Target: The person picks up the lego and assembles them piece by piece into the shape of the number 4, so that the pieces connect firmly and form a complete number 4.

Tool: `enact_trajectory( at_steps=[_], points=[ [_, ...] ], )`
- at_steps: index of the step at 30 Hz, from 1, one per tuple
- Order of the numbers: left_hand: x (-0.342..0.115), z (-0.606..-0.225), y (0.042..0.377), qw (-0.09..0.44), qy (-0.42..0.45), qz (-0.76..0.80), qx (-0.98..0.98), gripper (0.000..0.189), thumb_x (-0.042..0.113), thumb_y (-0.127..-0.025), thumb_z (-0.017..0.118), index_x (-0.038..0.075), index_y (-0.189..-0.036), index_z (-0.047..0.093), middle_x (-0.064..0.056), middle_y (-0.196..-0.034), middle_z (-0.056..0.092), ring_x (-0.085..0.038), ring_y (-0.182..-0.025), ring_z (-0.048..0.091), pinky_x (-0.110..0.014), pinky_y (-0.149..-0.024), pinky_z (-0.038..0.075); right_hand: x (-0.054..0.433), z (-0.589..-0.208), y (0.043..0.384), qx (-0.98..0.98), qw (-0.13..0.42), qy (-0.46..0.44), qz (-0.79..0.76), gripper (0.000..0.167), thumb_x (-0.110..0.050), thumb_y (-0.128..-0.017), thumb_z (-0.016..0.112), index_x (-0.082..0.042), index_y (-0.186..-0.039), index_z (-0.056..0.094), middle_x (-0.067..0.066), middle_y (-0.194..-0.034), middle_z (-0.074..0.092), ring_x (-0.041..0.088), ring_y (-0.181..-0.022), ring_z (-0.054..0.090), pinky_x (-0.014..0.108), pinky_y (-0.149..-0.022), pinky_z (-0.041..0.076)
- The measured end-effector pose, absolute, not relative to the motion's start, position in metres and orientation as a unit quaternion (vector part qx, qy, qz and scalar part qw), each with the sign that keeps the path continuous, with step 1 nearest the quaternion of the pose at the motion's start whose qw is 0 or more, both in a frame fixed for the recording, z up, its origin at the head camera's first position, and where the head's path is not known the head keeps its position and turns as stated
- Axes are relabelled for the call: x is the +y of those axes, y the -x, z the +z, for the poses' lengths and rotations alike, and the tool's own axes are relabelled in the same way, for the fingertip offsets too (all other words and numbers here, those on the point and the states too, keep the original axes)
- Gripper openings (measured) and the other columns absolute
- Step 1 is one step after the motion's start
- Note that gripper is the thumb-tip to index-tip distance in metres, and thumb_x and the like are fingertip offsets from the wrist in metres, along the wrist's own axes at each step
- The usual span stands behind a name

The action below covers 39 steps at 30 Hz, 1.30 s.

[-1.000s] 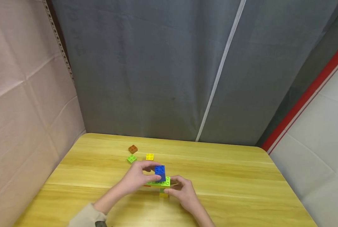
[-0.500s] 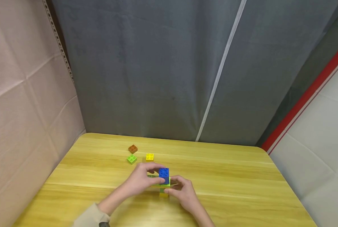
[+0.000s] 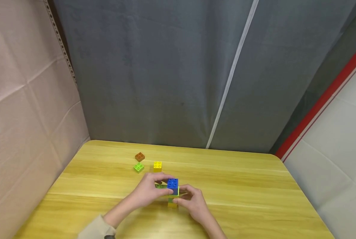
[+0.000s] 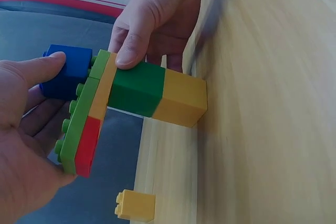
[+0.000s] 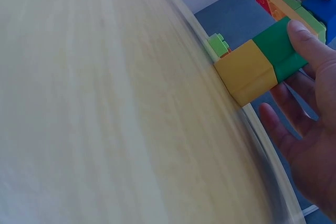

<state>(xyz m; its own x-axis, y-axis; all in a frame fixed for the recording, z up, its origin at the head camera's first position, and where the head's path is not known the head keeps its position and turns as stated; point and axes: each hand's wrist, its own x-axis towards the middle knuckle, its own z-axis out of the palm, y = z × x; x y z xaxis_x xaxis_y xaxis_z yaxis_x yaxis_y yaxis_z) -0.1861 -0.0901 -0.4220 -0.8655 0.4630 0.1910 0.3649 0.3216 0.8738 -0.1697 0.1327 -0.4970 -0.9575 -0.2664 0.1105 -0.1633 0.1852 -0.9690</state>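
Note:
My left hand [image 3: 149,190] pinches a blue toy brick [image 3: 173,186] between thumb and fingers, at the right end of a built piece. In the left wrist view this blue brick meets light green bricks [image 4: 83,116], a stud showing at the joint; whether it is fully seated I cannot tell. Beneath the light green layer are an orange brick [image 4: 106,85] and a red brick [image 4: 87,148]. A dark green brick [image 4: 137,88] and a yellow brick [image 4: 184,98] form the column below, standing on the table. My right hand [image 3: 194,202] grips the column around the dark green brick.
Behind my left hand, a loose yellow brick [image 3: 157,166], a light green brick [image 3: 138,167] and a brown brick [image 3: 140,157] lie on the wooden table [image 3: 249,192]. A grey curtain [image 3: 166,73] hangs beyond the table's far edge.
My left hand has brought the blue brick slightly right and nearer, onto the end of the light green layer, then down a little. My right hand has kept its place on the column.

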Motion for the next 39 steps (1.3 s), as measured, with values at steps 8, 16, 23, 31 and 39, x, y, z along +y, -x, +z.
enact_trajectory(
  at_steps=[8,16,23,31,39],
  points=[
    [-0.088,-0.424,0.183,0.043,-0.236,0.53,0.813,0.036,0.018,-0.087,0.085,0.01,-0.12,0.075,0.0,-0.111,0.075,-0.018,-0.101,0.067,-0.035,-0.087,0.058,0.133,-0.498,0.17,0.78,0.036,0.147,-0.607,0.034,-0.02,-0.088,0.083,-0.007,-0.118,0.072,0.008,-0.112,0.073,0.028,-0.101,0.068,0.03,-0.084,0.058],
    [-0.084,-0.424,0.183,0.026,-0.252,0.511,0.822,0.037,0.016,-0.085,0.085,0.007,-0.12,0.075,-0.001,-0.11,0.075,-0.017,-0.099,0.068,-0.029,-0.084,0.057,0.135,-0.499,0.17,0.782,0.035,0.148,-0.604,0.032,-0.019,-0.088,0.083,-0.008,-0.116,0.072,0.007,-0.111,0.073,0.026,-0.1,0.069,0.03,-0.085,0.057],
    [-0.081,-0.423,0.187,0.018,-0.286,0.49,0.823,0.035,0.015,-0.086,0.084,0.006,-0.119,0.075,0.002,-0.11,0.075,-0.011,-0.098,0.068,-0.032,-0.087,0.057,0.136,-0.501,0.171,0.781,0.028,0.147,-0.606,0.032,-0.017,-0.086,0.084,-0.007,-0.114,0.073,0.008,-0.109,0.074,0.024,-0.098,0.069,0.031,-0.085,0.058],
    [-0.08,-0.422,0.187,0.006,-0.299,0.48,0.825,0.034,0.012,-0.085,0.085,0.005,-0.117,0.075,0.001,-0.108,0.076,-0.01,-0.096,0.069,-0.034,-0.086,0.057,0.136,-0.503,0.172,0.778,0.033,0.144,-0.61,0.032,-0.016,-0.086,0.084,-0.007,-0.114,0.073,0.009,-0.108,0.073,0.026,-0.094,0.07,0.031,-0.082,0.059],
    [-0.076,-0.425,0.185,0.008,-0.282,0.493,0.823,0.038,0.011,-0.084,0.085,0.003,-0.119,0.074,0.0,-0.108,0.075,-0.013,-0.098,0.069,-0.04,-0.09,0.058,0.139,-0.502,0.172,0.786,0.029,0.146,-0.6,0.031,-0.017,-0.086,0.084,-0.007,-0.113,0.073,0.007,-0.108,0.074,0.022,-0.098,0.069,0.03,-0.085,0.058]
  ],
)
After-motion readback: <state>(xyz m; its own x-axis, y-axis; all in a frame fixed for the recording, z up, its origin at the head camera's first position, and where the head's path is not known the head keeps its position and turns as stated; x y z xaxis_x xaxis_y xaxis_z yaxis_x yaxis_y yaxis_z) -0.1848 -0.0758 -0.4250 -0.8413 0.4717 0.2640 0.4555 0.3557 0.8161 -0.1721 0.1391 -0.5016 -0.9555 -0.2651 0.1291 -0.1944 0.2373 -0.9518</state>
